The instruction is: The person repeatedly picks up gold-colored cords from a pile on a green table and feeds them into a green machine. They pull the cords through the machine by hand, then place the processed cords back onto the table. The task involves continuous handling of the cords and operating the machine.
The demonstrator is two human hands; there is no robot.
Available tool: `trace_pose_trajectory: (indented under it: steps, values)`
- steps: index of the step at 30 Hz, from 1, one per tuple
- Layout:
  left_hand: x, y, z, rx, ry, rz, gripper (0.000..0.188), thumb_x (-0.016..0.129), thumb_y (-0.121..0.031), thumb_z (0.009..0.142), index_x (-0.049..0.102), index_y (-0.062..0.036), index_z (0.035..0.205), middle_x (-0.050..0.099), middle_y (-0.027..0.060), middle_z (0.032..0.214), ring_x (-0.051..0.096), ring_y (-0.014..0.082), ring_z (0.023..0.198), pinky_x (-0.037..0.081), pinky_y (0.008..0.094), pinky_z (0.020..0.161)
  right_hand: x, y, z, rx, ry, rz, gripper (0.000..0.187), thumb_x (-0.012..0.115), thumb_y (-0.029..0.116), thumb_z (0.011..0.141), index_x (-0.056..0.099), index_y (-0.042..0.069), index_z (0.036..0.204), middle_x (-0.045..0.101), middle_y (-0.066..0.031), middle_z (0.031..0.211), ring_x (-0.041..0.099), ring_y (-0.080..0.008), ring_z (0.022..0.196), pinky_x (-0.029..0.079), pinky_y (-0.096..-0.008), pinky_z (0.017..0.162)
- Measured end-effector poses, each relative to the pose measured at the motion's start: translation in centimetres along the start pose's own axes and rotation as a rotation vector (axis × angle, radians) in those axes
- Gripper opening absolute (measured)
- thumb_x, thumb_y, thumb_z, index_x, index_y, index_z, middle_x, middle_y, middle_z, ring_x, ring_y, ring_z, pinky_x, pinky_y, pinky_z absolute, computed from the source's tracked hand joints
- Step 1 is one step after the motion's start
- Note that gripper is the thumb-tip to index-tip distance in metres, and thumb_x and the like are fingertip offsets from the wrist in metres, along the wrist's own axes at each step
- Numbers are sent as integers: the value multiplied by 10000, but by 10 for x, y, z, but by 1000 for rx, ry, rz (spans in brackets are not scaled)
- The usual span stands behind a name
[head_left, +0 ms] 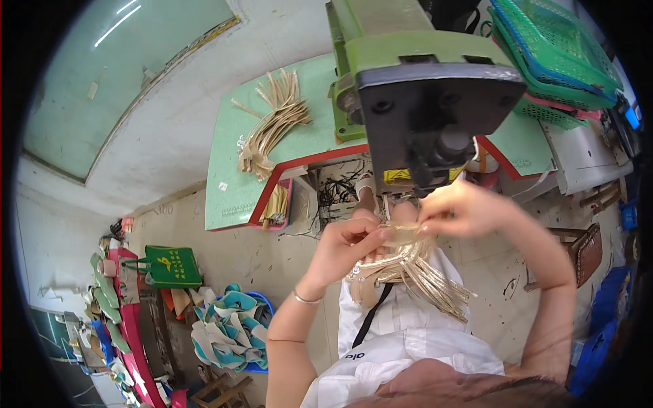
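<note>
Workshop floor | left hand [343, 248], right hand [457, 207] raised, pinching beige strips [415, 268]

green tote bag [171, 266] on floor, stacked green baskets [554, 61], teal-and-white cut pieces [228, 330]

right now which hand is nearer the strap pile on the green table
Left. The left hand is below and right of the strap pile; the right hand is farther right, under the machine.
</note>
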State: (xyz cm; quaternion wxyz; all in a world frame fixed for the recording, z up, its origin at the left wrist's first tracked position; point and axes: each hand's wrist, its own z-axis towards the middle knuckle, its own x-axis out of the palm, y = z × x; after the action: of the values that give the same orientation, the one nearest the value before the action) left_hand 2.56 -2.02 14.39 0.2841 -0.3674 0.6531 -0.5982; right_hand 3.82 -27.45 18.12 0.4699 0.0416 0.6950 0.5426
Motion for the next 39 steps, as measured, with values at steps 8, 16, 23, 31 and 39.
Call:
trace_pose_trajectory:
  steps: [8,16,23,31,39]
  values:
    - [39,2,26,1,-159,-223,211,553,-170,915,665,-4,850,621,-5,713,491,5,594,352,151,509,-81,36,22,417,197,-85,284,718,287,772,642,23,844,630,-40,738,568,-135,697,450,-286,650]
    - [12,3,6,46,-353,-153,198,554,-163,907,644,-19,806,609,-9,695,510,31,598,350,166,523,-69,15,25,184,83,-125,365,704,298,784,591,39,1015,640,-72,894,562,-154,760,463,-280,702]
    - [-39,6,20,123,-495,-300,141,565,-138,865,632,-14,878,508,-37,632,385,26,514,253,179,455,-61,16,26,-34,39,-180,293,687,246,788,612,42,984,647,-65,852,578,-157,755,463,-284,706]
    - [-25,-30,10,421,-868,153,178,520,-148,898,595,8,937,521,-24,757,433,53,664,352,193,621,-68,3,20,70,36,-10,186,670,194,789,618,52,898,594,-31,694,544,-155,654,444,-293,642]
    - [49,-11,-4,225,-147,526,190,561,-99,884,612,38,1005,617,91,921,593,168,860,452,243,719,-52,11,29,-19,64,-160,419,657,338,811,571,63,1116,603,-120,1035,555,-231,875,451,-316,777]
